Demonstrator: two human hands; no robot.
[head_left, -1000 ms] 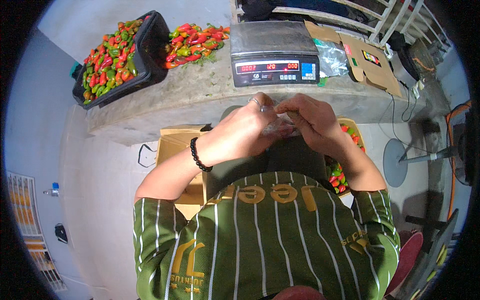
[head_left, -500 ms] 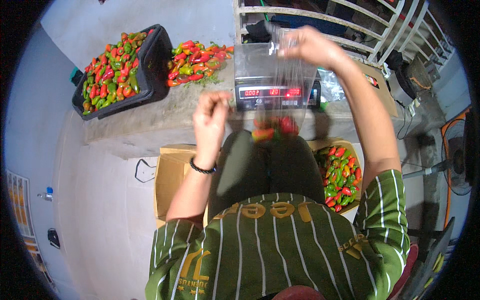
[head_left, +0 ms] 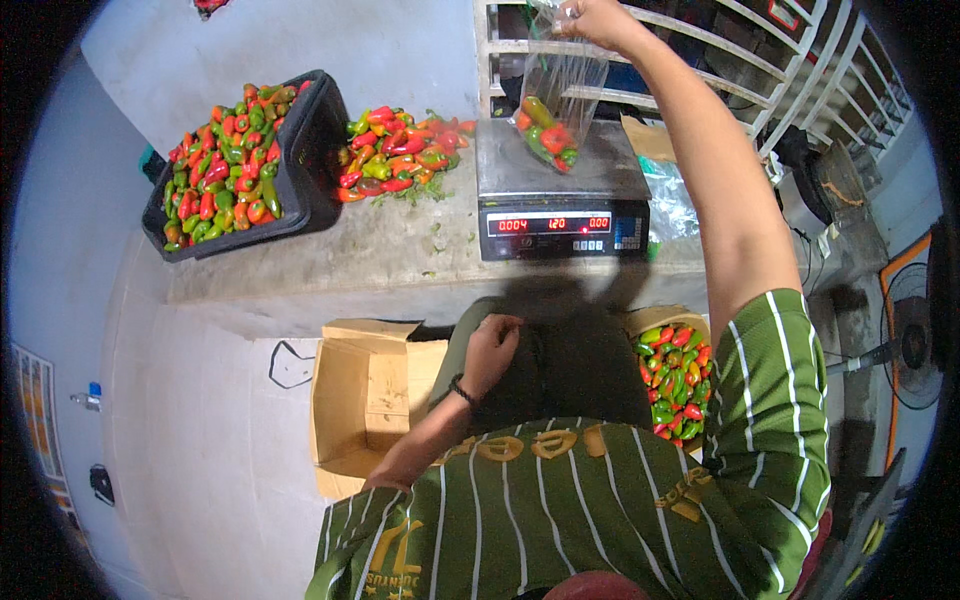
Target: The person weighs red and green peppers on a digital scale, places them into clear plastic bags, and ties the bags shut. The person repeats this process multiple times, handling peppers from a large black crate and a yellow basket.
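The 2 bare hands are well apart. The right hand (head_left: 590,20) is stretched far forward, its fingers pinched around the gathered top of a clear plastic bag (head_left: 580,72). The left hand (head_left: 490,352) is low over the person's lap, fingers loosely curled; whether anything is inside them cannot be told. A dark beaded bracelet (head_left: 463,390) circles that wrist.

The bag hangs below the right hand, over the metal plate of a digital scale (head_left: 612,178) with a red lit display. A few red and green peppers (head_left: 548,132) are bunched in its bottom; whether they touch the plate is unclear.

The bag looks thin, limp and rather slippery, and its load fairly light. The peppers seem firm but could bruise if dropped. The gathered neck looks the best place to grip, above the peppers, with a palm under the bottom if steadying is wanted; a hard tug might stretch or tear the film.

The scale stands on a grey worktop (head_left: 385,268), ahead of the left hand. Forward and left of that hand are a loose pepper pile (head_left: 400,150) and a tilted black crate (head_left: 318,135) heaped with more. Just left of it is an open cardboard box (head_left: 338,400); to its right, another box (head_left: 645,321) holds peppers.
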